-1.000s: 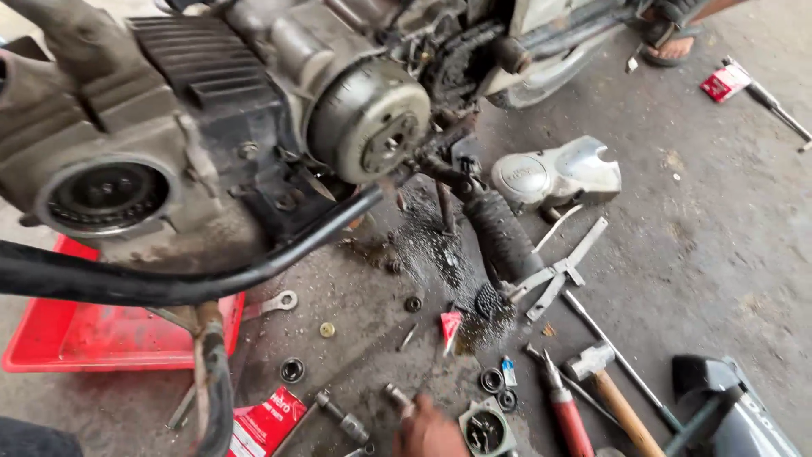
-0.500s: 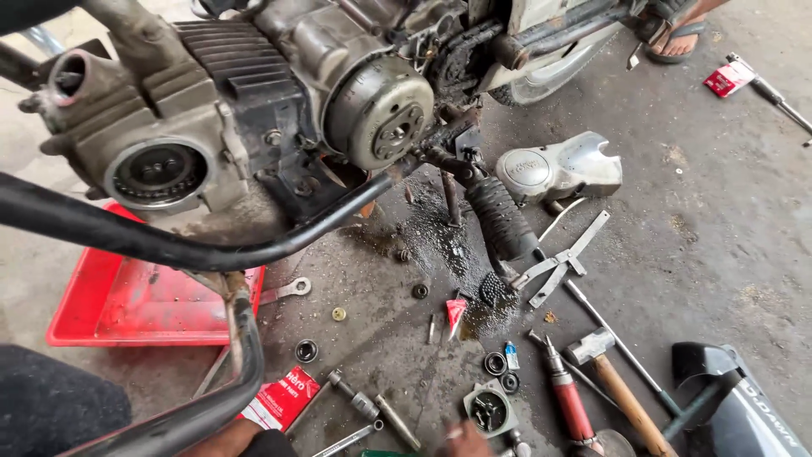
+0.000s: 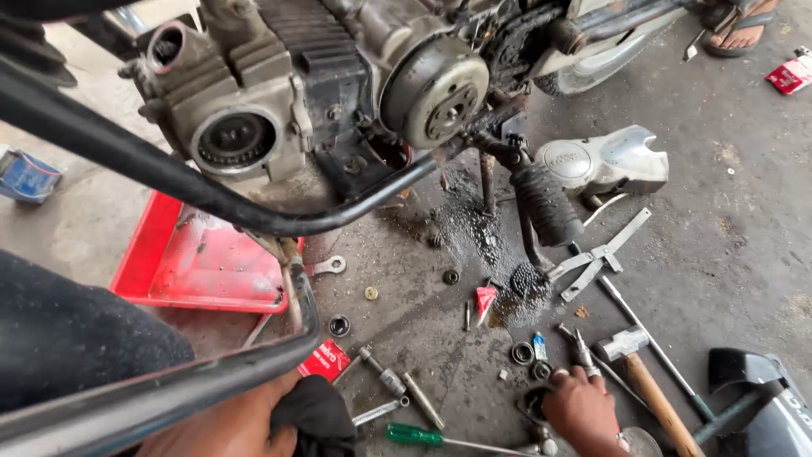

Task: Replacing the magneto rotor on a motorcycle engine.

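Head camera looks steeply down, close in, past the engine (image 3: 338,101) onto the floor (image 3: 727,237) (one view only).

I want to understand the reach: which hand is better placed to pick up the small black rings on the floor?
Probably the right hand: its fingers are beside the black rings. The left hand holds a dark cloth, farther away.
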